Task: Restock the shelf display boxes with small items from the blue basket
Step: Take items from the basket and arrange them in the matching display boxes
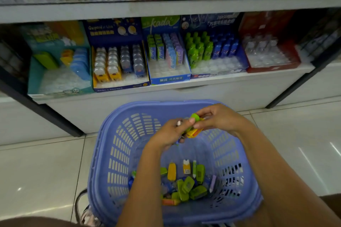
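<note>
Hands meet above the blue basket (103,153) in my one head view: my left hand (168,134) is curled round several small items, my right hand (217,119) pinches a green item (195,117) touching an orange one (193,131). Below the grip more loose items (186,186) lie in the basket; beyond it stand the part-empty display boxes (168,72). With the left hand so full, I judge one could slip during the handover.

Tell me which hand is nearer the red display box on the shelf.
Right. The right hand sits below the red display box, slightly to its left; the left hand is farther left and lower.
</note>
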Motion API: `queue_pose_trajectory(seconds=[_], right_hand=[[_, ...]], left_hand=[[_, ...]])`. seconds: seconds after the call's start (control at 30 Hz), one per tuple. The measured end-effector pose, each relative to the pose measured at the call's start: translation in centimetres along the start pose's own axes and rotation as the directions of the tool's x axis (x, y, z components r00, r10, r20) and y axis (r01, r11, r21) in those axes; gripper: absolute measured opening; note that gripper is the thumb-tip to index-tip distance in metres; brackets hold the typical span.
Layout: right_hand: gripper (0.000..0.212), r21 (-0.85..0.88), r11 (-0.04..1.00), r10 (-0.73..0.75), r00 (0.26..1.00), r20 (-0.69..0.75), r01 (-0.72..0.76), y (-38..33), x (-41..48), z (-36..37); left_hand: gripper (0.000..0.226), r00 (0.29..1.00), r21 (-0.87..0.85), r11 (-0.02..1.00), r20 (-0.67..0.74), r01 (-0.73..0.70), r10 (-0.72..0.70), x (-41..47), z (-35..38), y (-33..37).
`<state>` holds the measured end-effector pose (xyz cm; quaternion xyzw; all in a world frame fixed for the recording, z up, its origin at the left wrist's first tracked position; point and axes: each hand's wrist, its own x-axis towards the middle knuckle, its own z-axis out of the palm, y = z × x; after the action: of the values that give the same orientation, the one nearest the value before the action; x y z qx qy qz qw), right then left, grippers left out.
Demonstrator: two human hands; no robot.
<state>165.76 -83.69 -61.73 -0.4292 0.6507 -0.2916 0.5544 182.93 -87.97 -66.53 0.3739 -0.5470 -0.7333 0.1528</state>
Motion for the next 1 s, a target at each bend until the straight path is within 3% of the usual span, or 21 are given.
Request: queue_pose_trajectory(seconds=[0.17, 0.27, 0.33, 0.43, 0.53, 0.57, 0.67, 0.73, 0.87, 1.0], right_hand=[[0.039, 0.12, 0.976, -0.167, 0.98, -0.112, 0.18, -2.0, -0.4, 0.9], [0.033, 0.217, 0.937, -0.239, 0.956, -0.17, 0.273, -3.7, -0.6, 2.1], [0.029, 0.204, 0.92, -0.298, 0.935, -0.194, 0.336, -4.9, -0.5, 3.2], [0.02, 0.085, 0.9, -0.403, 0.89, -0.214, 0.428, -6.9, 0.1, 5.3], [0.011, -0.138, 0.837, -0.546, 0.818, -0.181, 0.529, -8.9, 1.3, 7.6], [0.011, -0.147, 0.83, -0.556, 0.819, -0.143, 0.537, -9.6, 1.6, 8.2], [0.024, -0.134, 0.842, -0.516, 0.852, 0.082, 0.523, -11.9, 2.2, 9.5], [0.027, -0.144, 0.833, -0.515, 0.844, 0.151, 0.534, -13.5, 3.0, 10.5], [0.026, -0.279, 0.765, -0.616, 0.785, -0.058, 0.58, -17.9, 5.7, 14.0], [0.023, -0.411, 0.649, -0.724, 0.686, -0.073, 0.641, -22.7, 10.0, 18.1]], left_hand=[[0.027, 0.939, 0.167, 0.972, -0.274, -0.168, 0.21, -2.5, -1.9, 2.5], [0.033, 0.921, 0.04, 0.985, -0.349, -0.171, 0.174, -4.5, -3.3, 3.1], [0.036, 0.936, -0.046, 0.986, -0.323, -0.163, 0.14, -5.4, -4.2, 3.5], [0.048, 0.946, -0.158, 0.968, -0.29, -0.193, 0.142, -6.4, -5.5, 4.4], [0.029, 0.933, -0.203, 0.951, -0.322, -0.233, 0.16, -7.0, -6.9, 4.8], [0.021, 0.928, -0.255, 0.936, -0.342, -0.243, 0.148, -7.2, -7.4, 4.9], [0.027, 0.904, -0.461, 0.836, -0.418, -0.297, 0.091, -8.0, -9.7, 5.1], [0.025, 0.882, -0.505, 0.794, -0.465, -0.339, 0.081, -8.9, -11.4, 5.2], [0.032, 0.803, -0.57, 0.685, -0.595, -0.454, 0.038, -10.2, -14.3, 5.0], [0.032, 0.751, -0.621, 0.568, -0.66, -0.54, -0.007, -11.3, -16.2, 4.4]])
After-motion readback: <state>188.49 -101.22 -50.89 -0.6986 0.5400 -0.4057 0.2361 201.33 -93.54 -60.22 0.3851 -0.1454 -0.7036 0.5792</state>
